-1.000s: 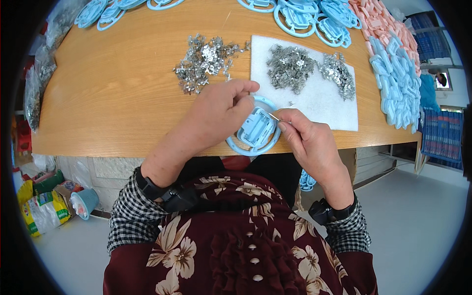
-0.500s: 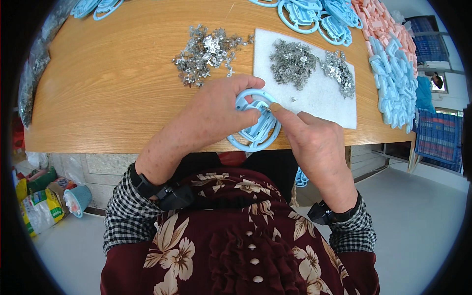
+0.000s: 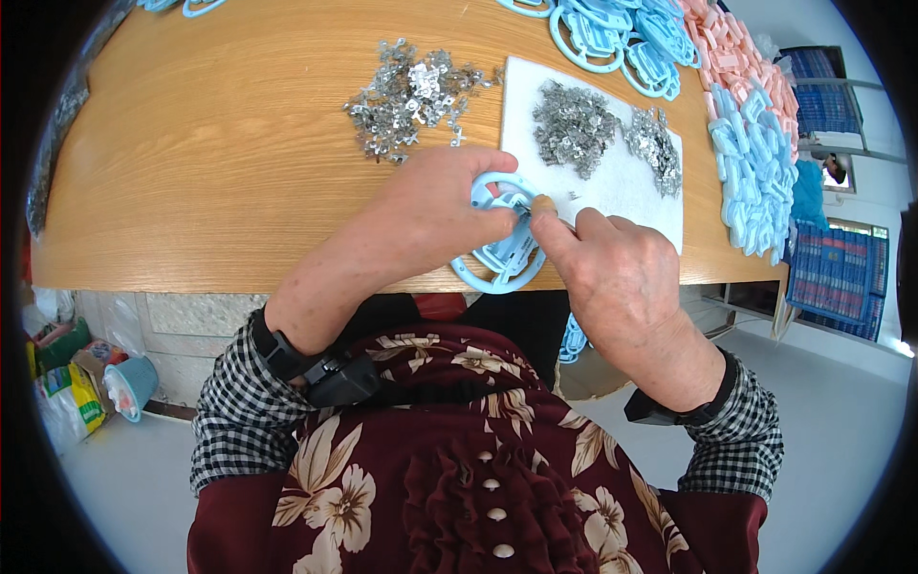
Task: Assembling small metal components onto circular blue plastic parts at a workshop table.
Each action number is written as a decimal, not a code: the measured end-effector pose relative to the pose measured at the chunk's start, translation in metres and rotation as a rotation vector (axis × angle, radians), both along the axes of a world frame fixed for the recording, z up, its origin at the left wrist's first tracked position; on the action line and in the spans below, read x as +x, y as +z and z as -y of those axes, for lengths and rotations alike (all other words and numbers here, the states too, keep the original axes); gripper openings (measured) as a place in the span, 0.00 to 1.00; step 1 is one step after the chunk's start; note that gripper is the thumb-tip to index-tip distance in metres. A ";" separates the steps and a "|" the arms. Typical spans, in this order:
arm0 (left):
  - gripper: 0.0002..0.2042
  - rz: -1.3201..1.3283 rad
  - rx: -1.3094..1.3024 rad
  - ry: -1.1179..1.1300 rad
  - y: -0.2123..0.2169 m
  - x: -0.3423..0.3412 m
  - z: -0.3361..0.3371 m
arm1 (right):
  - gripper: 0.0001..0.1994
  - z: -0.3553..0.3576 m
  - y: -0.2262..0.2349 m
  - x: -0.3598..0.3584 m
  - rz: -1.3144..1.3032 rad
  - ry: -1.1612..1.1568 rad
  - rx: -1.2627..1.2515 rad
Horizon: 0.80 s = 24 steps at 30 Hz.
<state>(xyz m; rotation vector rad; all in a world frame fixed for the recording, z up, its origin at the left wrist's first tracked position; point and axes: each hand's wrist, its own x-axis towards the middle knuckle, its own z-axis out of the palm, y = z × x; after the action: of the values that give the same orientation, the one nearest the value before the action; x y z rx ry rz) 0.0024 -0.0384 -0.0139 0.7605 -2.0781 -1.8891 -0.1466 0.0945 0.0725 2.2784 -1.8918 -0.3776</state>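
Note:
Just over the table's near edge, a light blue oval plastic frame (image 3: 504, 279) with a molded inner part is tilted in my hands. My left hand (image 3: 430, 212) grips its upper left side, thumb across the inner part and fingers behind the rim. My right hand (image 3: 620, 268) is closed at the frame's right side, its thumb tip pressed on the upper inner part. A small dark, metallic-looking bit shows by that thumb tip; whatever the curled fingers hold is hidden.
Small metal clips (image 3: 411, 100) lie heaped on the wooden table (image 3: 210, 172). A white foam sheet (image 3: 622, 206) bears two piles of small metal pieces (image 3: 574, 124). Blue frames (image 3: 660, 48), blue plastic parts (image 3: 751, 182) and pink parts (image 3: 741, 67) are heaped at the right.
My right hand has turned slightly, its wrist and forearm swinging outward to the right, while the thumb stays at the frame. The frame is tilted a little differently. The whole view has shifted slightly.

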 end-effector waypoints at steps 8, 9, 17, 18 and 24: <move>0.25 -0.007 0.001 0.007 -0.004 -0.001 -0.001 | 0.16 0.021 0.018 0.008 -0.055 0.042 0.211; 0.25 0.001 -0.026 0.007 -0.002 -0.002 -0.001 | 0.16 0.023 0.019 0.008 -0.063 0.058 0.246; 0.27 0.009 0.017 -0.022 -0.001 0.001 0.002 | 0.20 0.007 0.024 -0.011 0.049 0.008 0.094; 0.27 -0.032 0.060 -0.015 -0.006 0.002 0.002 | 0.21 0.003 0.021 -0.015 0.068 -0.015 0.042; 0.26 -0.261 0.428 -0.030 0.008 0.002 -0.007 | 0.18 -0.022 -0.044 -0.034 1.482 -0.535 -0.121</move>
<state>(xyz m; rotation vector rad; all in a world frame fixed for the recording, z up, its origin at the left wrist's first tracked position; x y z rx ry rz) 0.0041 -0.0318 -0.0057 0.5265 -1.5593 -2.3417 -0.1807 0.1161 0.0290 1.9156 -2.8396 1.7949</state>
